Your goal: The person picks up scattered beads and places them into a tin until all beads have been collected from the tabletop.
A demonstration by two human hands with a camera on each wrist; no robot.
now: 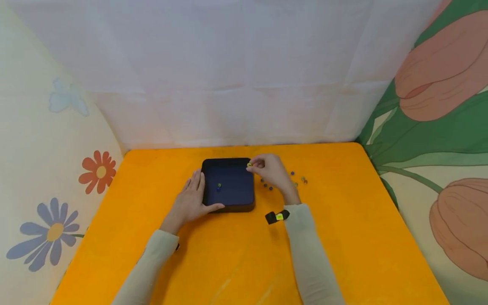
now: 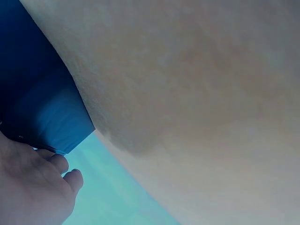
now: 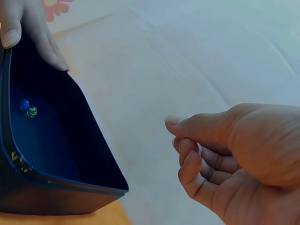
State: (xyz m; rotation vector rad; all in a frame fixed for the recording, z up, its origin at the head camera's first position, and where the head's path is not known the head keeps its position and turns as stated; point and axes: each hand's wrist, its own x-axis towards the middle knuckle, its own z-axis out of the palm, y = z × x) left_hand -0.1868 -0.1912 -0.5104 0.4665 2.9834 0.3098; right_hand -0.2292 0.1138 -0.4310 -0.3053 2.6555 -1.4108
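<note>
Nearest: pale sleeves [image 1: 314, 258] on both forearms. At R cuff, black wrist unit [image 1: 271, 217] w/ yellow-green patch; any marking on patch too small to read. Beneath: orange table surface [image 1: 232, 258].

Mid-dist.: L hand [image 1: 188, 200] on open-top box [image 1: 236, 209], fingers extended along L wall, thumb on front rim. Box: approx. square, rounded corners, dark navy int., blackish ext. Contents, qty. 2: blue glass marble [image 3: 24, 104] and green-swirl marble [image 3: 32, 112], side by side on box floor, L of ctr.

R wrist view only: swirl pattern in green marble; pale chips in finish at one rim corner. Head view: same pair, as small dots.

R hand [image 1: 272, 171] by R rear corner of box, thumb and forefinger pinched on yellow-green marble [image 1: 249, 164]. In R wrist view, held marble hidden by fingers. L wrist view: mostly skin close to lens, plus fingers and part of a dark blue surface, too cropped to identify.

On table, R of box: loose blue marbles [image 1: 265, 185] near R wall; farther R, greenish marbles [image 1: 303, 178] and orange marble [image 1: 305, 182].

Farthest: creased white backdrop [image 1: 244, 84]; floral side panels, w/ daisy-type blooms [image 1: 55, 233] at L, tulips [image 1: 442, 67] at R.
</note>
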